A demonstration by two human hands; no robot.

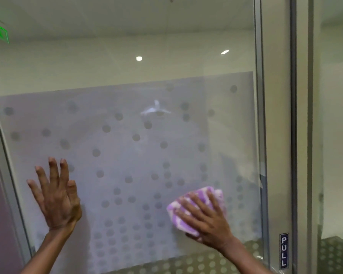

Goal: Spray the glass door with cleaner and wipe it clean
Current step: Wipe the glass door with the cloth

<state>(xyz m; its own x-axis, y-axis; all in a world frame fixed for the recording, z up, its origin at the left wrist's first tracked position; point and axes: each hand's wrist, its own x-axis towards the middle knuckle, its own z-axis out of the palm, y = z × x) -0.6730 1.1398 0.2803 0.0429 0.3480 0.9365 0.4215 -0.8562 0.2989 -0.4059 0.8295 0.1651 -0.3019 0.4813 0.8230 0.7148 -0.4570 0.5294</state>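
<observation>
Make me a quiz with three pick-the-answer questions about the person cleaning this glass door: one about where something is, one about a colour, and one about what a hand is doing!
1. Where is the small dark sign reading PULL?
A. on the frame at the lower right of the door
B. at the top left corner
C. under the left hand

2. What colours is the folded cloth?
A. green and yellow
B. purple and white
C. plain black

3. What is the left hand doing?
A. squeezing a spray bottle
B. gripping a handle
C. spread open and empty toward the frosted, dotted glass door

Answers: 1 A, the sign sits low on the right-hand frame. 2 B, purple and white stripes show around the right hand pressing it to the glass. 3 C, the fingers are fanned out with nothing in them.
</observation>
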